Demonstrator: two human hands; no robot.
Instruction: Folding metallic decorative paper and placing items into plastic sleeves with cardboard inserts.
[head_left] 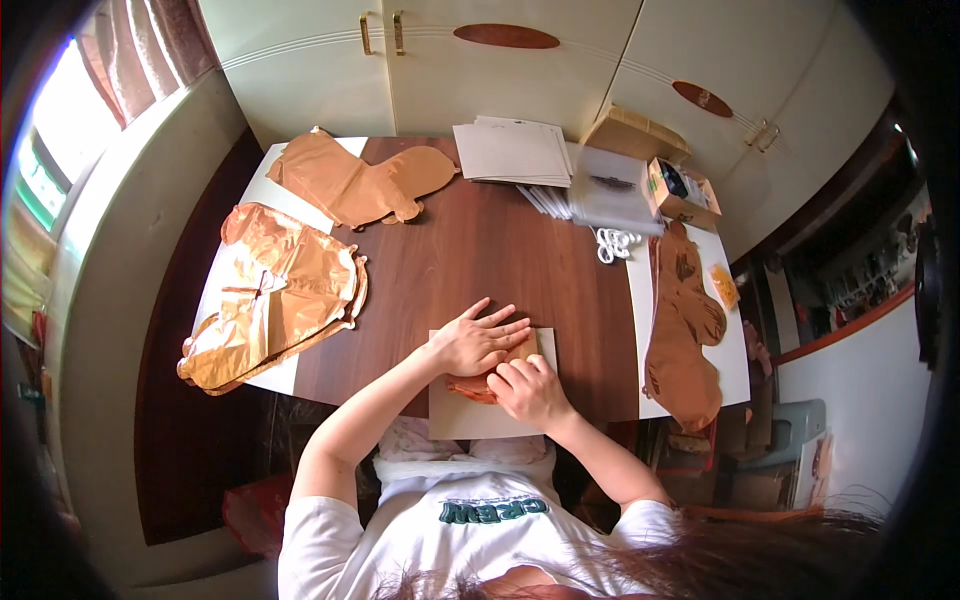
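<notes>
On the pale board (448, 422) before you lies 1 copper foil piece (472, 389), its long axis too covered to judge. Your right hand (533, 391), fingers curled at the foil (clamped or not, I cannot tell), sits nearer the board's near edge. Your left hand (478, 342) rests flat, fingers spread, toward the board's far edge.

Downward head-height fisheye view

Cream cabinets (300, 85) with brass handles (366, 35) behind a brown-and-white table (450, 260), bright curtained window (75, 90) at left
</notes>
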